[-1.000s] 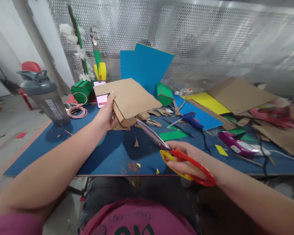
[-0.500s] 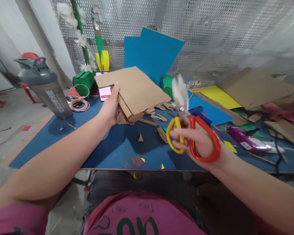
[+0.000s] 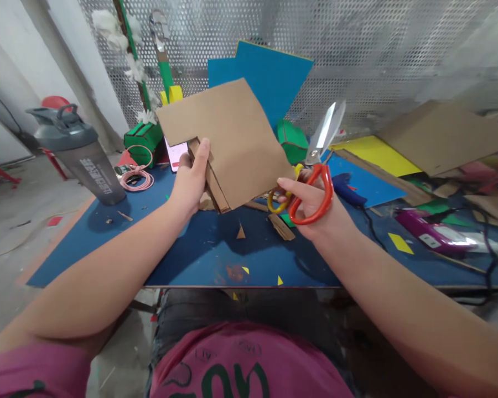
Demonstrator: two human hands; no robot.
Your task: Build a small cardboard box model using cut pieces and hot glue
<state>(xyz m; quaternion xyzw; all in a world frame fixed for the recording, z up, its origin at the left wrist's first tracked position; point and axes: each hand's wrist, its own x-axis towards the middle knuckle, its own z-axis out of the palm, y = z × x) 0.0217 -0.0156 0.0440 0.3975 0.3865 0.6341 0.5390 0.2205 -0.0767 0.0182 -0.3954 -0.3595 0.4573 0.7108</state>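
My left hand (image 3: 192,177) is closed on the left edge of a brown cardboard piece (image 3: 236,146), thumb on its face. A folded strip or second layer of cardboard shows along that edge, and a notch is cut beside the thumb. In my right hand (image 3: 309,196) are scissors (image 3: 322,132) with one red and one yellow handle, blades pointing up and away from the cardboard. The right thumb touches the cardboard's lower right corner; the other right fingers are partly hidden behind the handles. Both hands are above the blue table (image 3: 216,254).
A grey shaker bottle (image 3: 93,166), a pink cable (image 3: 136,179) and a phone (image 3: 175,149) are on the left. Blue boards (image 3: 274,72) lean at the back. A purple tool (image 3: 431,229), a dark blue glue gun (image 3: 348,188) and cardboard scraps (image 3: 281,226) lie rightward.
My right hand has moved left with the scissors to the cardboard's lower right corner. The cardboard has been raised and tilted more towards me.
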